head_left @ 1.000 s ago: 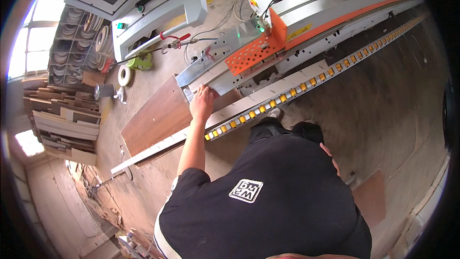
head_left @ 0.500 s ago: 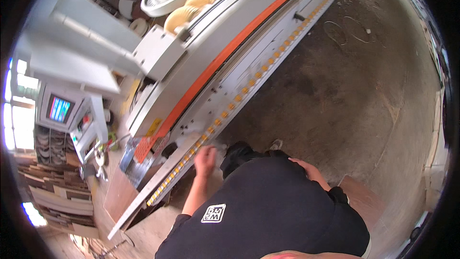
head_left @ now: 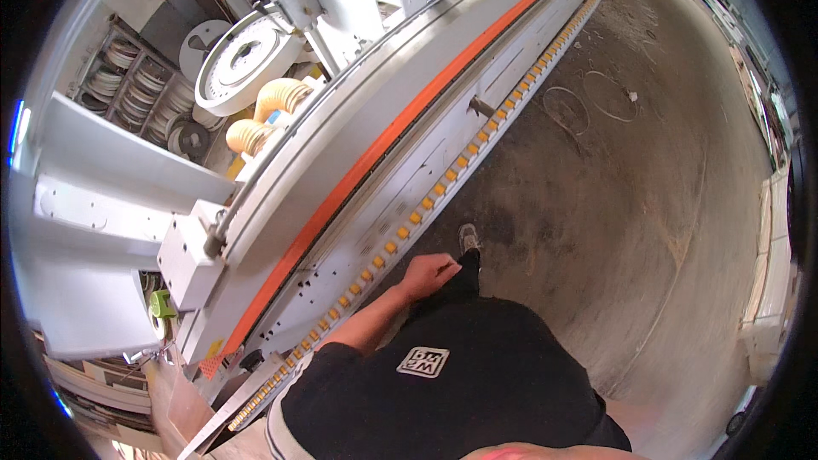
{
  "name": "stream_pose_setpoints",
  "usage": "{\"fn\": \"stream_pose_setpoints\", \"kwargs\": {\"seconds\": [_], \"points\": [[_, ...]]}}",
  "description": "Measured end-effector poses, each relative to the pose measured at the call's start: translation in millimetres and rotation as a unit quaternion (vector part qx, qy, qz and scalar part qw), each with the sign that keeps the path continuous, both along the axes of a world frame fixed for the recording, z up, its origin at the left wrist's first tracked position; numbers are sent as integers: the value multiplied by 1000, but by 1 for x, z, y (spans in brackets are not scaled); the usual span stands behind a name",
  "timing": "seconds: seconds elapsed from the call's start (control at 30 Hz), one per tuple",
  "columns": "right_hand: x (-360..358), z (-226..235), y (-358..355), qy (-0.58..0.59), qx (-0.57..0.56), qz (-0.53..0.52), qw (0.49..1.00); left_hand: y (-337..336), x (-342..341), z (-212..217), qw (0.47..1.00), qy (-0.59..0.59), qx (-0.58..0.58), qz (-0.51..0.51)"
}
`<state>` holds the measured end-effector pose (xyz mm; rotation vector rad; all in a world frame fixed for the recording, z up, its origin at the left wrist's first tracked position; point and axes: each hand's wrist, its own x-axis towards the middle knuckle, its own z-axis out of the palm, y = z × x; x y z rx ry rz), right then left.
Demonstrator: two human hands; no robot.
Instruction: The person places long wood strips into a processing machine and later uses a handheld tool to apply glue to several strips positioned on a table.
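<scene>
The fingers of the left hand [head_left: 429,273] curl loosely inward, close together and pinching nothing, as the hand hangs beside the person's dark trouser leg [head_left: 456,285]. The hand is just right of the roller track [head_left: 443,183], a long row of small yellow rollers that runs from the near left corner to the far right along the flank of a big white edge-banding machine [head_left: 341,145]; whether the knuckles touch the track's rail cannot be told. The right hand is not in view. Below the left hand, the bare forearm [head_left: 366,328] leads back to a black T-shirt [head_left: 443,383] with a white square patch [head_left: 423,362] on the chest. Just beyond the hand, a grey shoe [head_left: 468,237] stands on the dusty concrete floor [head_left: 630,230]. An orange stripe [head_left: 375,153] follows the machine's length above the rollers. Farther left, on top of the machine, a large white reel [head_left: 243,60] lies flat beside coils of tan edge tape [head_left: 273,106]. On the far left wall, a rack [head_left: 136,98] holds more rolls of banding. Two thin wire-like loops [head_left: 588,102] lie on the floor at far right, well apart from the person. Pale boards [head_left: 771,264] are stacked along the right edge.
</scene>
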<state>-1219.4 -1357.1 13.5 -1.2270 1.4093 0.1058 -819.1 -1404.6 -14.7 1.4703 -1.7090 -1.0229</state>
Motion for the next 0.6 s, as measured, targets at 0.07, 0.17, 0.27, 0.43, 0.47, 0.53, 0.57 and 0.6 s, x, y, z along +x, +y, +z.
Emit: {"fn": "stream_pose_setpoints", "kwargs": {"seconds": [0.07,0.17,0.27,0.43,0.47,0.53,0.57,0.6], "points": [[-16,-22,-64,22,3,17,1000,-79,-1,18,999,-37,-7,15],[-38,-49,-165,64,-3,58,996,-186,-8,41,993,-75,-79,45],[-36,-59,-294,46,-151,107,982,-295,-3,88,938,-20,-312,149],[38,26,-480,-39,-371,-26,927,-417,32,182,856,-186,-421,235],[52,40,-515,-43,-350,-51,934,-433,41,189,845,-218,-422,247],[79,61,-591,-98,-357,-70,926,-460,57,197,825,-260,-403,298],[87,58,-632,-159,-398,-52,902,-467,63,198,818,-292,-370,330],[100,63,-675,-188,-432,-28,882,-474,71,189,805,-308,-348,368]]}}
